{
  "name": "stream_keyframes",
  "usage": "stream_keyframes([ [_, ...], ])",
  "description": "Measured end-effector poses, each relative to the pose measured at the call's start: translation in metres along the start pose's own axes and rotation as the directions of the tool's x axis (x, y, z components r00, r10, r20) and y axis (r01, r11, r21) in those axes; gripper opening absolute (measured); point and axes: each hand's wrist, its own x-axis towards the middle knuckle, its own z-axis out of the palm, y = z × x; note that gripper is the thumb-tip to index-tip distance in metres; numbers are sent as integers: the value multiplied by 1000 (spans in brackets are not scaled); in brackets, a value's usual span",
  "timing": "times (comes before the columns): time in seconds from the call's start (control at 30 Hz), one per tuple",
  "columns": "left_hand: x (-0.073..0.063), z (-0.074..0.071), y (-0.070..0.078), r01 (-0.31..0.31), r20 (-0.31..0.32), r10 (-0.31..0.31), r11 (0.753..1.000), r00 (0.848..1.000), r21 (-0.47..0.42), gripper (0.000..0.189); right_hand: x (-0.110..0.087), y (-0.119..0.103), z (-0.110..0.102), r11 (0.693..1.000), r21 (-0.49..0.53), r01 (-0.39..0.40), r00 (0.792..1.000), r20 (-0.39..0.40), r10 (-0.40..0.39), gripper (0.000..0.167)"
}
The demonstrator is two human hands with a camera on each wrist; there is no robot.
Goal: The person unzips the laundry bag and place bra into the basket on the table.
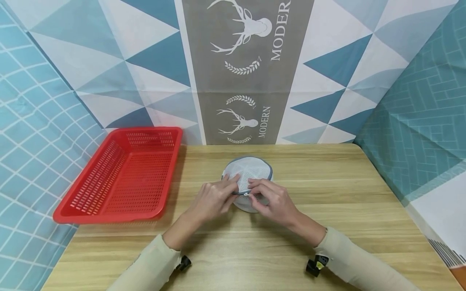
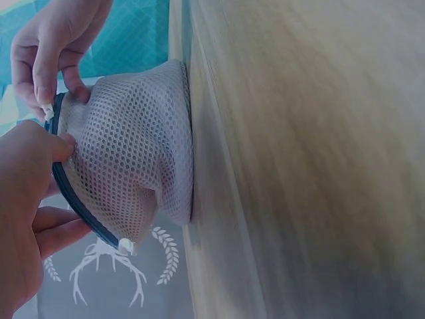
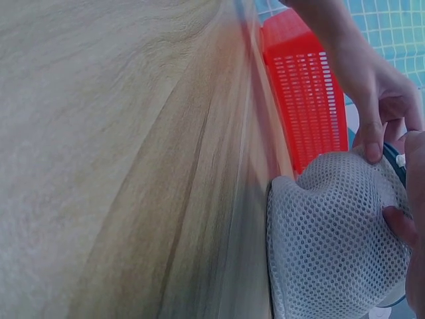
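A white mesh laundry bag (image 1: 251,166) with a dark blue zipper edge stands on the wooden table, puffed out and round. Its zipped rim faces up in the head view. At the rim's near side, my left hand (image 1: 216,197) pinches the mesh edge between thumb and fingers. Just to the right, my right hand (image 1: 272,201) pinches the small white zipper pull (image 2: 48,113) between thumb and finger. The mesh sides (image 3: 332,219) bulge and crease below the hands. A second white tab (image 2: 126,246) sits at the zipper's other end.
To the left stands a red perforated plastic basket (image 1: 171,173), its inner floor bare. Patterned cloth (image 1: 160,52) with triangles and deer heads rises behind the wooden table (image 1: 327,194).
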Motion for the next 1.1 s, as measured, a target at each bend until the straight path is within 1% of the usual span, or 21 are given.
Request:
stream_keyframes([
  [0.13,0,0,-1,7,-8,-6,1000,1000,6,27,0,0,0,1000,-2,-7,1000,-3,7,11],
  [0.3,2,1,-2,8,-45,-7,1000,999,28,28,0,0,-1,1000,-8,-25,1000,1,25,11],
  [0.43,3,2,-1,8,-60,-6,999,998,33,30,1,-1,-2,999,-9,-38,999,9,38,9],
  [0.7,4,1,1,10,-35,-8,999,999,39,31,2,-2,-2,999,-7,-40,999,7,40,11],
  [0.97,4,0,1,13,-25,-12,999,1000,44,33,2,0,-1,1000,-4,-11,1000,2,11,8],
  [1.03,4,0,0,13,-21,-12,999,1000,41,36,2,0,-1,1000,-3,-5,1000,2,5,6],
  [1.1,4,0,0,16,-16,-15,999,1000,34,45,2,0,-1,1000,-2,-3,1000,2,3,5],
])
